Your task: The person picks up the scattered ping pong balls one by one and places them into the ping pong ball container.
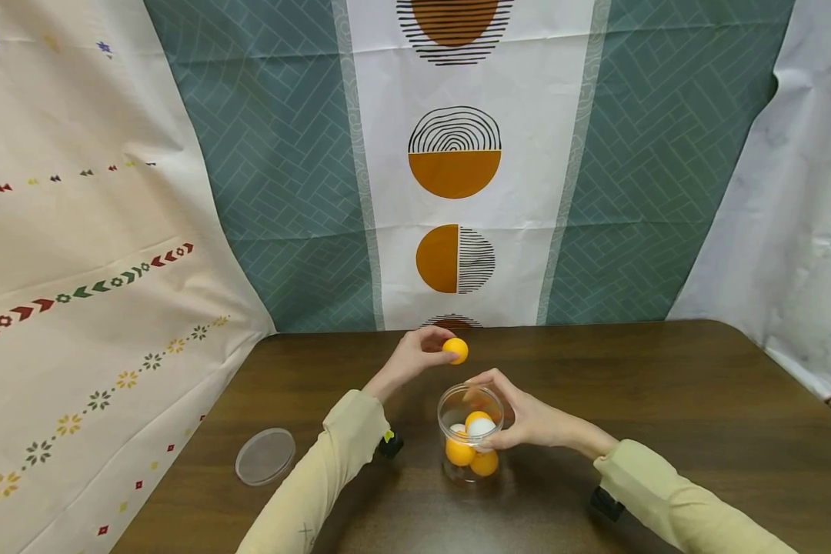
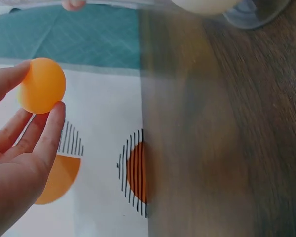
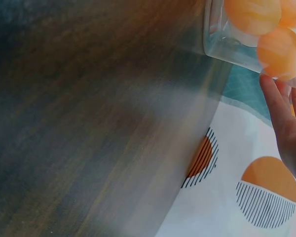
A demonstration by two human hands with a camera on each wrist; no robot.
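Pinching an orange ball [image 1: 455,350] in the fingertips, the left hand [image 1: 415,355] holds it just beyond the clear jar [image 1: 469,438] steadied by the right hand [image 1: 526,419]; a centred release over the mouth looks wisest.

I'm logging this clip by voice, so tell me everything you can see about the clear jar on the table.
The clear jar is a small, round, see-through container, plastic by its look, standing upright and open on the dark wooden table. It holds several orange balls and at least one white ball. The right hand grips it round the rim and side. Its lid lies apart on the table, toward the left. The left hand pinches an orange ball just beyond the jar's mouth.
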